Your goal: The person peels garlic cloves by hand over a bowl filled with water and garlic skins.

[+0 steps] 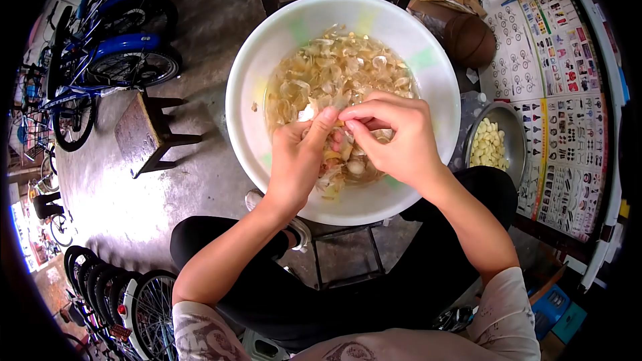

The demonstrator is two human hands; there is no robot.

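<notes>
Pinching yellowish piece (340, 122), probably a garlic clove, between fingertips of left grip (294, 157) and right grip (401, 130). Sits right at the tips, mostly covered. Held low over white basin (235, 103), likely to catch loose skins (321, 83) in water (405, 87). Metal bowl (520, 150) with peeled cloves (488, 144) just right of basin, likely for short reach. Farther left, wooden stool (140, 130), then bicycles (127, 60).
</notes>
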